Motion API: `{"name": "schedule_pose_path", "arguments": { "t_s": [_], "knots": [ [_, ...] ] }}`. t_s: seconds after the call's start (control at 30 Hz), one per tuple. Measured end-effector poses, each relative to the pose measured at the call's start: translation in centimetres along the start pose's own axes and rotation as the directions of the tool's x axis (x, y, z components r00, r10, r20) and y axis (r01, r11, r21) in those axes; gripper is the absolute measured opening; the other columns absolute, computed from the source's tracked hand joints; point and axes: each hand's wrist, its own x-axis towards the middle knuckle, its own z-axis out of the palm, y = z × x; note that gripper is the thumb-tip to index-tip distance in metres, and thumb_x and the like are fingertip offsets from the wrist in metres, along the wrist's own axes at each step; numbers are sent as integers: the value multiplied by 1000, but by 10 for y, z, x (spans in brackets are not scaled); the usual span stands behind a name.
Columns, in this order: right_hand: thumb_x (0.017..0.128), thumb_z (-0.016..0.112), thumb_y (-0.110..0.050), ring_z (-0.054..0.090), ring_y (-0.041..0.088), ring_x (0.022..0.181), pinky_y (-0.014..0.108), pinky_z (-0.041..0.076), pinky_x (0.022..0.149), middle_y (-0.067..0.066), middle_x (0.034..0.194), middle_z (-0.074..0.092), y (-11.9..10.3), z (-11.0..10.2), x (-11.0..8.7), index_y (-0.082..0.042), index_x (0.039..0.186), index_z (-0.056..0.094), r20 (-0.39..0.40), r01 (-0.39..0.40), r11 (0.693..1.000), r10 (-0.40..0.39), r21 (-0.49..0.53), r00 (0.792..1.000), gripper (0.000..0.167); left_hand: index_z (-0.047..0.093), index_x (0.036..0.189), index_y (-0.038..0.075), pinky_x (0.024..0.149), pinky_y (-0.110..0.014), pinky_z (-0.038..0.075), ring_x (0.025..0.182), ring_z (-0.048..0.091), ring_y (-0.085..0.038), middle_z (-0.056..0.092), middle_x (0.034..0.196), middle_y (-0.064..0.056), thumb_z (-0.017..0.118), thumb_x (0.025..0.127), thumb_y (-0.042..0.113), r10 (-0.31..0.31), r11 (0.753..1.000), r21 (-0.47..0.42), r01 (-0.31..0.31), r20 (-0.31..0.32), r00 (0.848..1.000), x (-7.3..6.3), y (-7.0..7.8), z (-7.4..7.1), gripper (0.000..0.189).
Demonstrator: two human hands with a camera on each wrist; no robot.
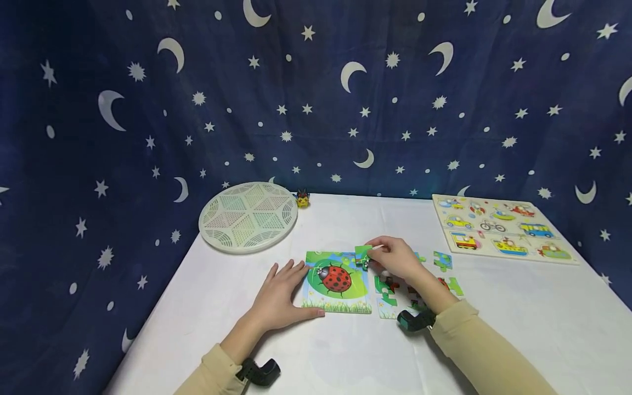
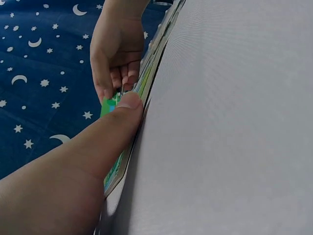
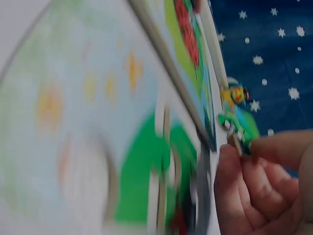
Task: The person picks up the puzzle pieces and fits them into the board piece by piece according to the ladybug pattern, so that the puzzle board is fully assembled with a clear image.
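A square ladybug picture board [image 1: 336, 278] lies flat on the table. My left hand [image 1: 278, 299] rests against its left side, fingers spread and straight, with the thumb along the lower edge. Over the board's top right corner, my right hand [image 1: 397, 258] pinches a green jigsaw piece [image 1: 362, 253] between thumb and fingertips. In the right wrist view that jigsaw piece [image 3: 248, 123] stands tilted up, showing green and blue. Several loose jigsaw pieces [image 1: 387, 309] lie right of the board, partly hidden under my right hand and forearm.
A round pale board with a star pattern [image 1: 248, 216] lies at the back left, with a small yellow figure [image 1: 303, 198] beside it. At the back right is a wooden vehicle puzzle board [image 1: 503, 227]. A dark blue curtain [image 1: 316, 99] with moons and stars hangs behind the table.
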Motion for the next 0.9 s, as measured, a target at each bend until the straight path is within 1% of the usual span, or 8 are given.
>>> {"name": "schedule_pose_path", "arguments": {
  "t_s": [0.07,0.13,0.2,0.3,0.4,0.63,0.77,0.9],
  "knots": [
    [98,68,-17,71,21,75,31,60,67,8,86,74,-5,7,1,-3,121,70,-4,-34,997,34,65,999,27,50,153,9,124,-53,10,150,32,-29,46,157,-7,73,72,80,7,1000,-7,-7,3,1000,1,0,-1,110],
    [97,70,-14,73,21,76,33,63,69,10,88,74,-10,13,2,0,120,70,1,-58,990,59,128,998,27,49,153,9,124,-53,10,150,31,-29,46,157,-7,73,73,80,15,1000,-10,-15,9,1000,2,1,-1,109],
    [96,71,-11,73,21,77,33,63,70,11,89,73,-15,20,4,1,118,70,9,-68,984,67,162,998,26,49,153,9,124,-53,10,151,31,-28,46,157,-7,72,73,79,18,1000,-13,-18,16,1000,3,1,-2,109],
    [95,71,-7,73,20,77,33,63,71,12,91,73,-21,31,9,4,118,69,44,-63,980,55,189,997,26,49,154,10,124,-52,10,151,31,-28,46,157,-7,72,73,80,9,1000,-6,-9,22,1000,3,0,-2,109],
    [94,72,-5,73,19,76,33,63,70,12,90,73,-27,46,13,5,116,68,75,-58,979,44,193,996,25,49,153,10,124,-53,11,150,32,-28,46,157,-7,70,73,82,-5,1000,-3,5,25,1000,-1,-2,-3,110],
    [91,74,-4,73,20,69,33,63,64,11,83,72,-37,69,17,5,110,69,100,-48,985,31,165,995,21,51,152,10,124,-55,13,149,35,-29,49,155,-6,68,72,85,-4,1000,-26,4,9,1000,-4,-1,0,110],
    [90,75,-5,73,19,67,32,63,62,10,81,72,-41,77,19,3,107,69,99,-42,991,29,127,995,20,50,152,10,124,-54,14,148,35,-29,49,155,-6,70,72,84,-5,1000,-24,5,-1,1000,-5,0,-1,111],
    [89,78,-7,72,19,65,31,62,60,7,78,72,-45,78,19,1,105,70,80,-23,997,17,76,997,19,49,153,9,124,-53,14,148,36,-28,49,154,-7,71,71,84,-9,1000,-27,9,-1,1000,-3,1,-3,113]
  ]
}}
